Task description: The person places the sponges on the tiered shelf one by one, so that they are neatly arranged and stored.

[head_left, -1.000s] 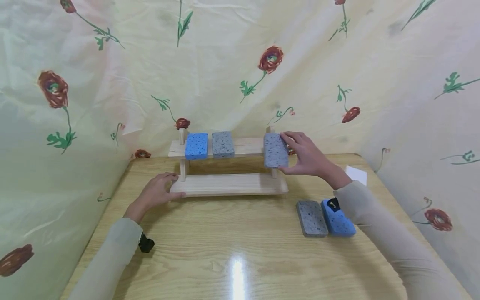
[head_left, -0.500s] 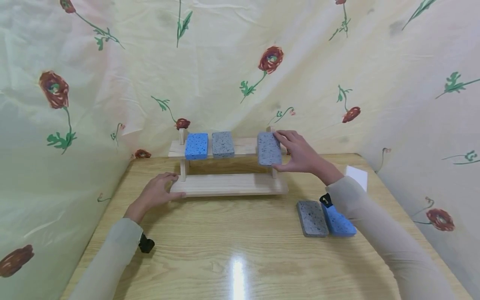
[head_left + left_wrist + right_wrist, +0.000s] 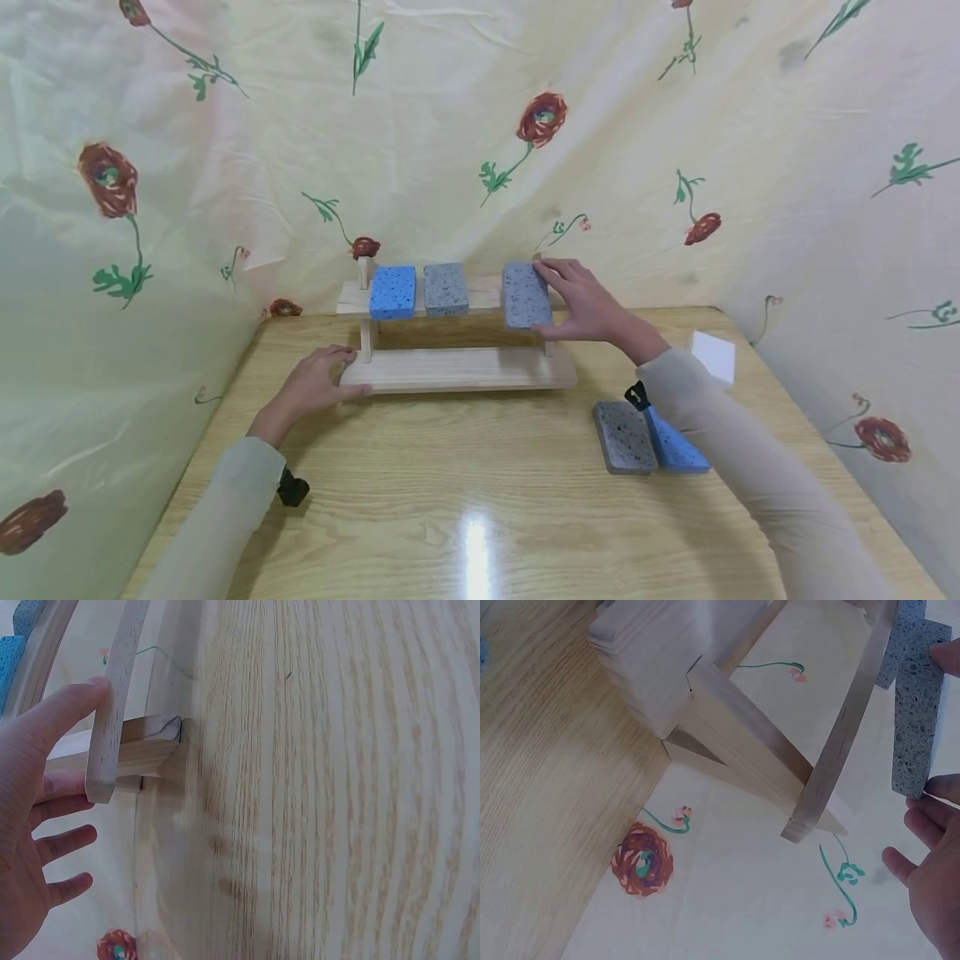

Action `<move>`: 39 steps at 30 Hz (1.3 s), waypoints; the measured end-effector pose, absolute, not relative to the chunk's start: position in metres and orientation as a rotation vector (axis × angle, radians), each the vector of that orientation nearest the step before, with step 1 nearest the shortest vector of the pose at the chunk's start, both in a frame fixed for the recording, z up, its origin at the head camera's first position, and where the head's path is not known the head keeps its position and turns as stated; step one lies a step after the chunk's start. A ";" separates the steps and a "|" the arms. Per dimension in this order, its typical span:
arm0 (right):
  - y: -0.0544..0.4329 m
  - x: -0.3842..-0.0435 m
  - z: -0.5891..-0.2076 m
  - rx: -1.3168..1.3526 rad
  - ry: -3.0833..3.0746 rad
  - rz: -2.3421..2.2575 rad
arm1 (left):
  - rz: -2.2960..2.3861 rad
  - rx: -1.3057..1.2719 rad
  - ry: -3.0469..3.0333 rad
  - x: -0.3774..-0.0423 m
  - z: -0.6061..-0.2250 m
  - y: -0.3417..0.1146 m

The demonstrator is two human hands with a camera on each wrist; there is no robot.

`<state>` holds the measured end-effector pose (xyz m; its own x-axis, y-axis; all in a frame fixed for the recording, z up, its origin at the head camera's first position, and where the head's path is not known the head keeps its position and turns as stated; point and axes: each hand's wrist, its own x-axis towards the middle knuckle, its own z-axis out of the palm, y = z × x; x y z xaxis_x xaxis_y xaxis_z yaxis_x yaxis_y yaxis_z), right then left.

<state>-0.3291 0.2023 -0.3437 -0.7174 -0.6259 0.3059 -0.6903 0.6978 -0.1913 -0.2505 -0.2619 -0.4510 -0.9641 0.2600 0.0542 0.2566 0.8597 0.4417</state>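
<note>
A two-tier wooden rack (image 3: 457, 369) stands at the back of the table. My left hand (image 3: 317, 382) holds the left end of its lower shelf, thumb at the front edge; the left wrist view shows the thumb against the plank (image 3: 112, 727). My right hand (image 3: 581, 304) pinches a speckled grey sponge (image 3: 526, 295) between thumb and fingers, in front of the upper shelf's right part. In the right wrist view this sponge (image 3: 919, 709) appears edge-on, apart from the shelf plank. A blue sponge (image 3: 393, 292) and another grey sponge (image 3: 446, 289) lie on the upper shelf's left half.
On the table at right lie a grey sponge (image 3: 625, 437) and a blue sponge (image 3: 677, 442), the latter partly hidden by the right sleeve. Behind them is a white block (image 3: 712, 358). Flowered cloth (image 3: 450, 150) hangs close behind the rack and along both sides.
My right hand has moved left along the upper shelf, and slightly up, with the grey sponge in its grip. The left hand has stayed on the rack.
</note>
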 end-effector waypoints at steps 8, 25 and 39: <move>0.195 -0.335 -0.346 1.055 -2.710 0.430 | 0.710 0.421 3.025 -0.250 -0.450 -0.262; 0.184 -0.347 -0.348 1.010 -2.767 0.412 | 0.711 0.415 3.020 -0.251 -0.453 -0.263; 0.178 -0.355 -0.350 1.020 -2.780 0.430 | 0.717 0.414 3.024 -0.250 -0.451 -0.261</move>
